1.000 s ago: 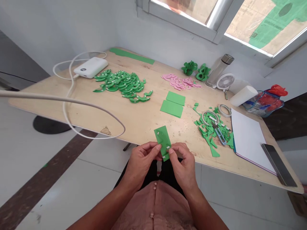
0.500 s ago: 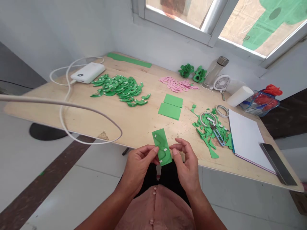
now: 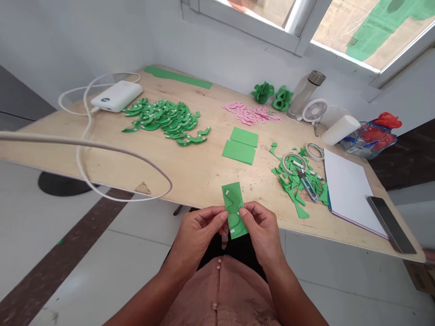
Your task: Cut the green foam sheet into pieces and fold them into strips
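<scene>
A small green rectangular piece [image 3: 234,210] with a curved shape on it and small white patches is held upright over the table's front edge. My left hand [image 3: 199,233] pinches its left side between thumb and fingers. On the opposite side, my right hand [image 3: 263,231] grips the same piece, thumb on top. Beyond it lie two green rectangles [image 3: 239,152], nearly edge to edge. Curved green cut pieces [image 3: 163,118] with white patches are heaped to the left, and pink cut pieces [image 3: 249,113] lie farther back.
Green scraps [image 3: 295,185] with blue-handled snips [image 3: 308,184] and a tape roll [image 3: 315,152] lie at right, near white sheets [image 3: 353,190] and a phone [image 3: 390,224]. A looped white cable [image 3: 81,167] hangs at left beside a white power bank [image 3: 117,96].
My right hand has closed on the right side of the green piece, its fingers no longer spread. The piece has shifted slightly right, and the view has moved a little.
</scene>
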A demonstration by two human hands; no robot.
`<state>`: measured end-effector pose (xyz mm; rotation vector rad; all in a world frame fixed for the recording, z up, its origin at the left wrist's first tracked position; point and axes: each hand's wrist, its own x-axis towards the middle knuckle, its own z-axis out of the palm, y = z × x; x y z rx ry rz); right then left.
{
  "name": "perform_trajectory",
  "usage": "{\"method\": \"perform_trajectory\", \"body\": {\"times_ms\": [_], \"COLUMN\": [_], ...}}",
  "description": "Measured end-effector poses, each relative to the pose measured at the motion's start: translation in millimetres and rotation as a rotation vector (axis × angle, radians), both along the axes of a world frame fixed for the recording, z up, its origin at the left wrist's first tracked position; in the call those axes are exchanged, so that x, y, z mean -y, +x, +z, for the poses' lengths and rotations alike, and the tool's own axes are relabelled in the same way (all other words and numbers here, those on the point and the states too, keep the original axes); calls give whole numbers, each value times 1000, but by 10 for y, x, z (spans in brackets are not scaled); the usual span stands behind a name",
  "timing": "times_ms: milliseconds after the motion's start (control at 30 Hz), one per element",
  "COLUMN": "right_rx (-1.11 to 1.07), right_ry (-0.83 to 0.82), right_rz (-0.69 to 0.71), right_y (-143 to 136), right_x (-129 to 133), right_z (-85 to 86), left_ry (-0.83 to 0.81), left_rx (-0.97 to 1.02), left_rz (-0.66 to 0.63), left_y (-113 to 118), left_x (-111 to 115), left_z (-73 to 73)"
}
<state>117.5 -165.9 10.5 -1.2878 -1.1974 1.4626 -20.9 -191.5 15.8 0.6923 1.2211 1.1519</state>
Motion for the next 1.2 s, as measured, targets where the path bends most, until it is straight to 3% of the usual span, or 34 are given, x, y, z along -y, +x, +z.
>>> {"method": "perform_trajectory", "body": {"times_ms": [533, 1200], "right_rx": [3, -6], "right_ry": [-1, 1], "right_rz": [-9, -8], "right_y": [11, 15], "right_x": [44, 41], "right_z": [18, 8], "left_ry": [35, 16], "left_rx": [-27, -7], "left_rz": [-72, -66], "left_y": [-33, -30], "left_x": [29, 1], "left_z": [21, 45]}}
